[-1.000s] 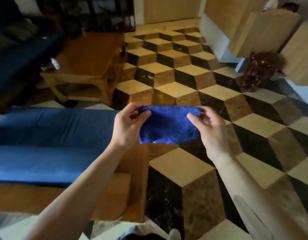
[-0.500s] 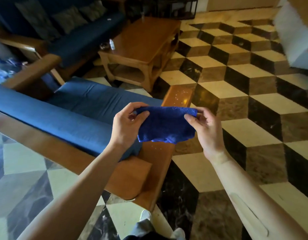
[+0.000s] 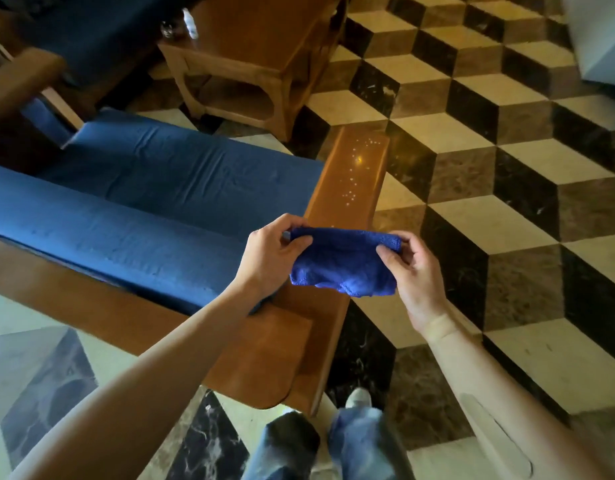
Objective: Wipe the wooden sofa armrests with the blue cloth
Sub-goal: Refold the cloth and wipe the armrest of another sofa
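A blue cloth (image 3: 340,263) hangs folded between both hands, just above the near wooden armrest (image 3: 354,178) of the sofa. My left hand (image 3: 269,258) pinches its left top corner and my right hand (image 3: 415,275) pinches its right top corner. The armrest runs away from me and shows small bright specks on its far half. The blue seat cushion (image 3: 160,188) lies to the left of it. A second wooden armrest (image 3: 18,81) shows at the far left, partly cut off.
A wooden coffee table (image 3: 261,53) stands beyond the sofa. Another dark blue sofa (image 3: 91,32) sits at the top left. The floor (image 3: 507,168) is a cube-pattern tile. My feet (image 3: 354,434) stand beside the armrest's near end.
The view has swung down and left, bringing the armrest under the cloth. Both hands keep the same hold, and the cloth now hangs lower, close over the armrest.
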`<state>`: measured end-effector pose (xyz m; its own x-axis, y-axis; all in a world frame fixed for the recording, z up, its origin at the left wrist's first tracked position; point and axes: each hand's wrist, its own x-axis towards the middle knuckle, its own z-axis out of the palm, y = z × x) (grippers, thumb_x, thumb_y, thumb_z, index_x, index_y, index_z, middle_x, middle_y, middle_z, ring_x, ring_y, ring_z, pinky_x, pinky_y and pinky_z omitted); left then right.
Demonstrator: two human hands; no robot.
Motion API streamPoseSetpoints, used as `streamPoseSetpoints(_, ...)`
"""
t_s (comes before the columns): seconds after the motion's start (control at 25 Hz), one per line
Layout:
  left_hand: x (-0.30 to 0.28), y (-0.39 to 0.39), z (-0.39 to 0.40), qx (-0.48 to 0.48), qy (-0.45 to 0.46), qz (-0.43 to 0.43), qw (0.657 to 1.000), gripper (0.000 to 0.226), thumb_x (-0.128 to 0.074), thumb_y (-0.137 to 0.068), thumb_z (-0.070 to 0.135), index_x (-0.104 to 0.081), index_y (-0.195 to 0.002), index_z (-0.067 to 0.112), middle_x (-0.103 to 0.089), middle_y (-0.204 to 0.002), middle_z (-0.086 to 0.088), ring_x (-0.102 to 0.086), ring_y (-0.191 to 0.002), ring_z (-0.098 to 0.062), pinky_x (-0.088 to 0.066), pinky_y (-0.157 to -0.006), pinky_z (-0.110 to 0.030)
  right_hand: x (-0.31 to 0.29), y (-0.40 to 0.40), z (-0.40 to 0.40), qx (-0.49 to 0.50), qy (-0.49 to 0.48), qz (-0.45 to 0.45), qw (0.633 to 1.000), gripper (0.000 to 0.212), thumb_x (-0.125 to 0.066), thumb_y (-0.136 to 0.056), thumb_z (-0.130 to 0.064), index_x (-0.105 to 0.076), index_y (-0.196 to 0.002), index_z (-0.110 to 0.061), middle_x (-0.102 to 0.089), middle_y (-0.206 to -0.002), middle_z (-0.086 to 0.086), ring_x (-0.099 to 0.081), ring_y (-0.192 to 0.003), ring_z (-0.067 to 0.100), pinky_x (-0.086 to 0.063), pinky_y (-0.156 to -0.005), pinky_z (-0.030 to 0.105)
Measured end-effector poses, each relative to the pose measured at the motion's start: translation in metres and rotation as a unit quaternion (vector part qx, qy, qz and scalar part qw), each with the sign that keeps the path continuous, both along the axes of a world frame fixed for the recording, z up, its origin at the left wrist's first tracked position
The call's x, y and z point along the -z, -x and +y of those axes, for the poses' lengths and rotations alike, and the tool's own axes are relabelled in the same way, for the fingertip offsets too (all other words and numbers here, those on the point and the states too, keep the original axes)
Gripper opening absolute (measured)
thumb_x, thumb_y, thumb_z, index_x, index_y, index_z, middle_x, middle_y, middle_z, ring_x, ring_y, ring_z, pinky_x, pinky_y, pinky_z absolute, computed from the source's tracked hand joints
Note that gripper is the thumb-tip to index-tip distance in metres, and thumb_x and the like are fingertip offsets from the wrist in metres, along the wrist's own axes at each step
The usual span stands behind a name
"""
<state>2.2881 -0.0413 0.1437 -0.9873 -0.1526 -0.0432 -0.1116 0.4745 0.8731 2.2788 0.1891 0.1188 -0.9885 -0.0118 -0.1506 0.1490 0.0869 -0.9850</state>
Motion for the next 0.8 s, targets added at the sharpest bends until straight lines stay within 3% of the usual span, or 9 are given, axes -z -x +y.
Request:
streamPoseSetpoints(0.12, 0.053, 0.013, 0.001, 0.008, 0.064, -0.047, 0.997, 0.017, -0.068, -0.087, 0.021, -0.067, -0.094, 0.037, -0.068, -0.08, 0.012, -0.063, -0.079, -0.011, -0.052, -0.076, -0.03, 0.061, 0.004, -0.001, 0.016, 0.01, -0.068, 0.998, 0.015, -0.07, -0.091, -0.016, -0.064, -0.103, -0.022, -0.072, -0.104, 0.007, -0.068, -0.103, 0.025, -0.054, -0.093, 0.04)
streamPoseSetpoints(0.24, 0.096, 0.025, 0.001, 0.026, 0.151, -0.116, 0.981, 0.015, -0.065, -0.087, 0.025, -0.065, -0.098, 0.035, -0.068, -0.091, 0.009, -0.063, -0.088, -0.019, -0.053, -0.079, -0.036, 0.123, 0.0, -0.007, 0.032, 0.001, -0.116, 0.993, 0.013, -0.072, -0.087, -0.021, -0.065, -0.098, -0.018, -0.07, -0.094, 0.018, -0.067, -0.089, 0.027, -0.052, -0.084, 0.045)
streamPoseSetpoints(0.32, 0.117, 0.044, 0.005, 0.078, 0.253, -0.207, 0.942, 0.014, -0.059, -0.09, 0.026, -0.064, -0.102, 0.032, -0.065, -0.097, 0.005, -0.059, -0.087, -0.023, -0.048, -0.07, -0.034, 0.161, -0.004, -0.015, 0.028, -0.009, -0.152, 0.988, 0.008, -0.07, -0.088, -0.019, -0.064, -0.093, -0.021, -0.071, -0.088, 0.011, -0.067, -0.085, 0.02, -0.053, -0.08, 0.044)
streamPoseSetpoints(0.44, 0.14, 0.079, 0.024, 0.181, 0.386, -0.292, 0.856, 0.017, -0.053, -0.088, 0.011, -0.062, -0.099, 0.02, -0.057, -0.085, 0.0, -0.051, -0.068, -0.021, -0.035, -0.055, -0.029, 0.199, 0.002, -0.025, 0.038, -0.059, -0.205, 0.976, 0.01, -0.067, -0.09, -0.017, -0.062, -0.09, -0.026, -0.072, -0.092, 0.008, -0.069, -0.09, 0.027, -0.056, -0.082, 0.051)
streamPoseSetpoints(0.52, 0.159, 0.098, 0.036, 0.193, 0.43, -0.318, 0.823, 0.017, -0.054, -0.088, 0.006, -0.061, -0.099, 0.017, -0.059, -0.087, -0.002, -0.053, -0.069, -0.021, -0.036, -0.057, -0.032, 0.214, 0.02, -0.031, 0.044, -0.092, -0.207, 0.973, 0.008, -0.065, -0.092, -0.017, -0.059, -0.091, -0.022, -0.07, -0.09, 0.006, -0.069, -0.089, 0.028, -0.056, -0.079, 0.049)
streamPoseSetpoints(0.6, 0.184, 0.104, 0.041, 0.149, 0.462, -0.302, 0.82, 0.024, -0.058, -0.091, 0.009, -0.06, -0.114, 0.017, -0.06, -0.106, -0.005, -0.059, -0.09, -0.026, -0.039, -0.063, -0.035, 0.221, 0.04, -0.037, 0.029, -0.136, -0.189, 0.972, 0.006, -0.061, -0.094, -0.018, -0.056, -0.095, -0.021, -0.066, -0.087, -0.003, -0.067, -0.087, 0.023, -0.053, -0.072, 0.04)
streamPoseSetpoints(0.68, 0.211, 0.095, 0.049, 0.126, 0.495, -0.217, 0.832, 0.04, -0.06, -0.092, 0.022, -0.05, -0.13, 0.02, -0.046, -0.134, -0.01, -0.051, -0.115, -0.031, -0.046, -0.076, -0.04, 0.226, 0.053, -0.038, -0.008, -0.186, -0.15, 0.971, 0.008, -0.061, -0.095, -0.02, -0.055, -0.097, -0.024, -0.061, -0.086, -0.011, -0.062, -0.083, 0.014, -0.046, -0.068, 0.028)
streamPoseSetpoints(0.72, 0.221, 0.083, 0.056, 0.146, 0.494, -0.176, 0.839, 0.048, -0.056, -0.094, 0.031, -0.041, -0.139, 0.023, -0.035, -0.147, -0.013, -0.043, -0.126, -0.036, -0.046, -0.088, -0.047, 0.229, 0.055, -0.036, -0.023, -0.203, -0.13, 0.97, 0.009, -0.063, -0.094, -0.022, -0.055, -0.098, -0.025, -0.061, -0.088, -0.011, -0.06, -0.082, 0.011, -0.044, -0.068, 0.026)
streamPoseSetpoints(0.8, 0.237, 0.058, 0.072, 0.236, 0.447, -0.181, 0.844, 0.067, -0.039, -0.097, 0.055, -0.01, -0.153, 0.033, 0.0, -0.163, -0.012, -0.012, -0.145, -0.045, -0.027, -0.107, -0.068, 0.238, 0.059, -0.027, -0.014, -0.202, -0.121, 0.972, 0.015, -0.067, -0.089, -0.025, -0.059, -0.101, -0.025, -0.063, -0.097, -0.007, -0.06, -0.086, 0.009, -0.048, -0.073, 0.025)
